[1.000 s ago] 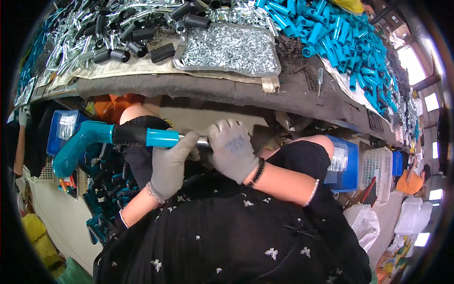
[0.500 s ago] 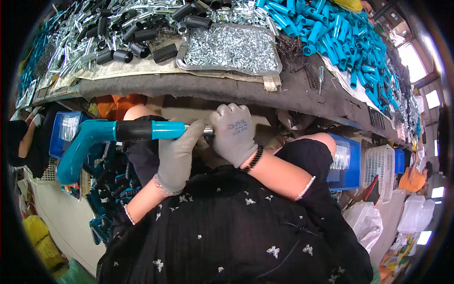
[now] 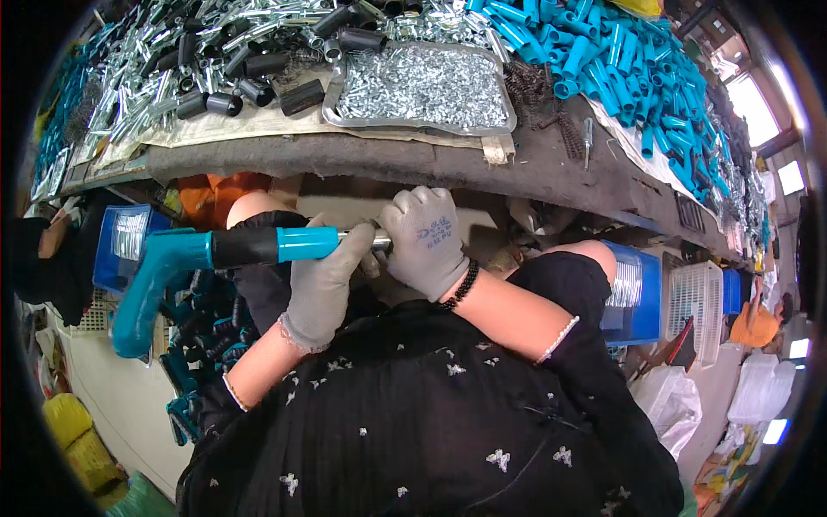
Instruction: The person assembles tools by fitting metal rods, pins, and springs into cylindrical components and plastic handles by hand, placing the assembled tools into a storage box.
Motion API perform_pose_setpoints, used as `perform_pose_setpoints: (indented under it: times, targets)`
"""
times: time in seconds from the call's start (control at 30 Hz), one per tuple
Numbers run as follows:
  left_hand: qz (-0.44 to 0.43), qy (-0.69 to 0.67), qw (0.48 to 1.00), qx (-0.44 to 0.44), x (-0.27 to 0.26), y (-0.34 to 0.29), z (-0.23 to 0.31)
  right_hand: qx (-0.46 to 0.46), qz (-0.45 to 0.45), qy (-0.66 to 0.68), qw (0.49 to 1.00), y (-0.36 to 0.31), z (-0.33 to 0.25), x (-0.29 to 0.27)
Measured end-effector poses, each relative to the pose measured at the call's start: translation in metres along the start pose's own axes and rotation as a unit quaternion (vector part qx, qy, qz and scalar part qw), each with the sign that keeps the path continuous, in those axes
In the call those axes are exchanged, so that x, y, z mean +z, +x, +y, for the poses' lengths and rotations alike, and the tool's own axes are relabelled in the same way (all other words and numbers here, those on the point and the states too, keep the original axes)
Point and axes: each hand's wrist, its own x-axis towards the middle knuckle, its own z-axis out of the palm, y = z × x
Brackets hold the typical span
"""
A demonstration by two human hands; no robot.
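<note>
A teal tool with a curved handle, a black sleeve and a metal end lies crosswise above my lap. Its handle sticks out to the left and slants downward. My left hand, in a grey glove, is closed round the teal barrel near its right end. My right hand, gloved alike, is closed in a fist at the metal end. What lies inside the right fingers is hidden, but they grip around that end.
A bench edge runs just beyond my hands. On it are a tray of small metal pieces, black sleeves, springs, a screwdriver and teal tubes. Blue bins stand at both sides.
The tool's handle has swung slightly downward and a little to the right. Both hands keep their grip at nearly the same place.
</note>
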Motion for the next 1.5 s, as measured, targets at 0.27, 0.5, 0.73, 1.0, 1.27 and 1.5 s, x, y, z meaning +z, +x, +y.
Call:
perform_pose_setpoints:
  times: [0.27,0.5,0.73,1.0,1.27,1.5]
  targets:
    - [-0.294,0.13,0.929,0.181,-0.036,0.013,0.018,0.024,-0.425,0.483,0.765,-0.008,0.002,-0.034]
    - [-0.022,-0.127,0.99,-0.054,-0.003,0.007,0.007,0.016,-0.249,0.27,0.93,0.004,0.01,-0.014]
    - [-0.242,0.1,0.965,0.008,-0.033,0.026,0.003,0.08,-0.488,0.608,0.621,-0.014,0.017,-0.019]
    - [-0.257,0.187,0.947,0.053,-0.006,0.042,0.008,0.065,-0.301,0.478,0.823,-0.012,0.036,-0.049]
    - [-0.183,0.757,0.611,0.141,-0.007,0.058,-0.059,0.396,-0.202,0.731,0.518,-0.073,0.097,-0.055]
    - [-0.171,0.613,0.771,0.011,-0.045,0.1,-0.075,0.451,-0.256,0.475,0.711,-0.066,0.148,-0.003]
